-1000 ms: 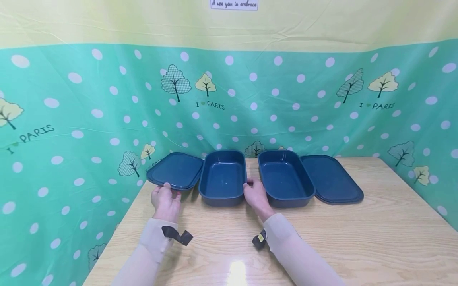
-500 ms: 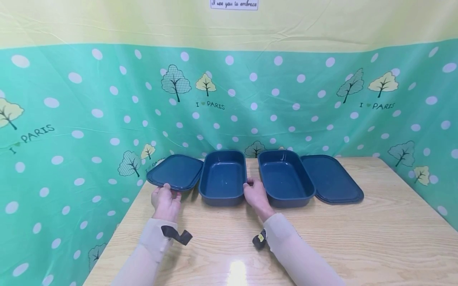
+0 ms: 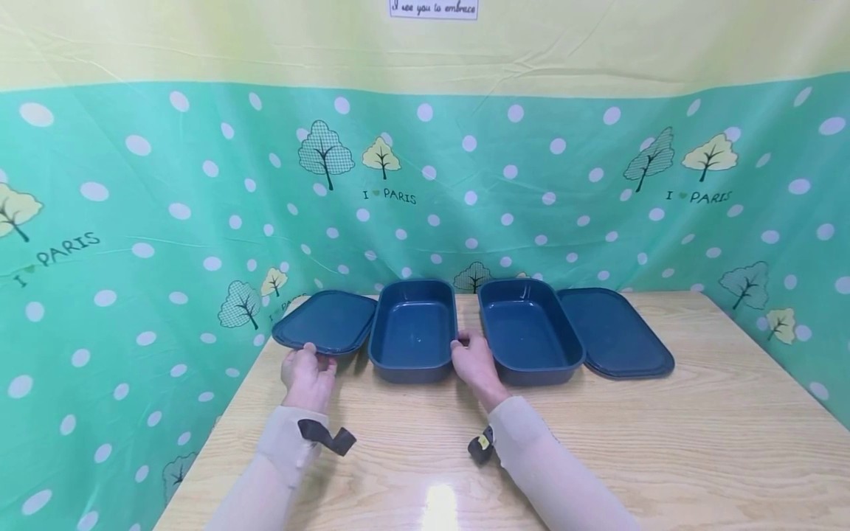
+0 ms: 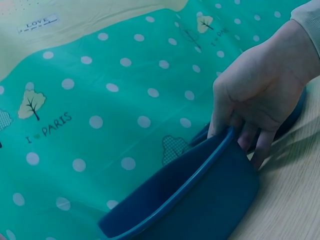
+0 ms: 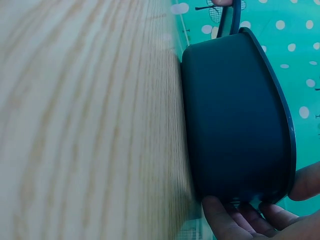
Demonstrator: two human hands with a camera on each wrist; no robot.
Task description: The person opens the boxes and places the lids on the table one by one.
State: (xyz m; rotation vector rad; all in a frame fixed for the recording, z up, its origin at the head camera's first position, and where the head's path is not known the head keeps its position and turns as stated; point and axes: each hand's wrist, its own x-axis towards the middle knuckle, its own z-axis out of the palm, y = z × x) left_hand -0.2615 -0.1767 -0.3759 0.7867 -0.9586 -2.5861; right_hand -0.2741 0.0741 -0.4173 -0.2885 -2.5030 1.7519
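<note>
My left hand (image 3: pixel 308 377) pinches the front edge of a dark blue lid (image 3: pixel 325 321), thumb on top and fingers beneath. The lid lies beside a deep, dark blue storage box (image 3: pixel 413 375), raised off the table. My right hand (image 3: pixel 477 366) grips that box's right wall near its front corner. In the left wrist view the right hand's thumb goes over the rim, with the fingers outside. Seen from the right wrist, its fingertips (image 5: pixel 212 205) touch the box's outer wall, and a small part of the left hand (image 5: pixel 222 2) shows at the lid.
A second dark blue box (image 3: pixel 538 377), lidless, stands right of the right hand, on the wooden table (image 3: pixel 412 442). Beyond it another dark blue lid (image 3: pixel 617 332) lies flat. A green dotted cloth (image 3: pixel 465 169) hangs close behind. Black straps (image 3: pixel 328 436) circle the wrists.
The left lid's far edge has dipped slightly, while the left hand keeps its pinch on the front edge. The right hand and both boxes have stayed put.
</note>
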